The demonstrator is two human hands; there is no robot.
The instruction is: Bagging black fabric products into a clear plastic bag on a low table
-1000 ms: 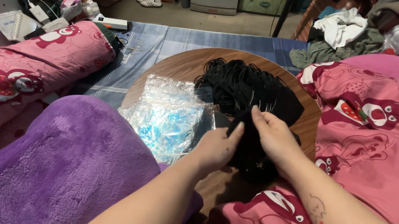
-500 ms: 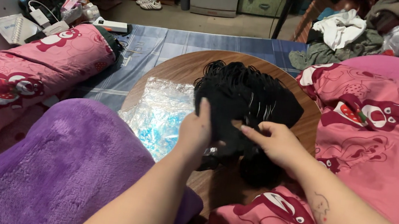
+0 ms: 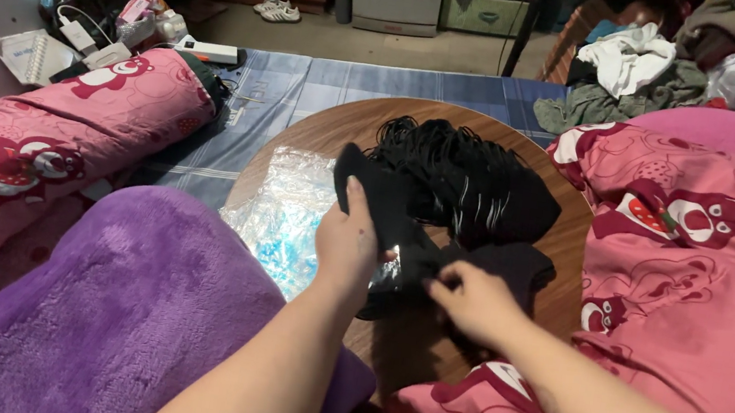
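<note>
Pink bear-print roll (image 3: 40, 151): is lying at far left, along the blue striped mat (image 3: 326, 95); no hand is near it.

Purple fleece blanket (image 3: 103, 313): is covering the near left foreground; the left forearm is being held above its right edge.

Clear plastic bags (image 3: 285, 214): are lying on the left part of the round wooden table (image 3: 572, 254), just beside the left hand; they are not being touched.

Left hand (image 3: 348, 242): is being held closed on the black cloth piece (image 3: 387, 204), thumb up along its left edge. Against the frames of a second ago, this hand is now sitting further left and the piece is being drawn up and out of the pile.

Black cloth piece: is being kept between the two hands, over the near middle of the table, its upper corner raised, its lower end running toward the right hand.

Pile of black pieces (image 3: 472, 178): is resting behind the hands, on the table's far middle, with thin loops showing.

Right hand (image 3: 479, 299): is being held palm down with fingers curled, pinching the lower end of the same piece. Earlier it was higher, at the pile; it is now lower and nearer.

Reading: one piece is judged to be getting separated from the pile.

Pink strawberry-print blanket (image 3: 692, 281): is covering the right side, touching the table rim.
</note>
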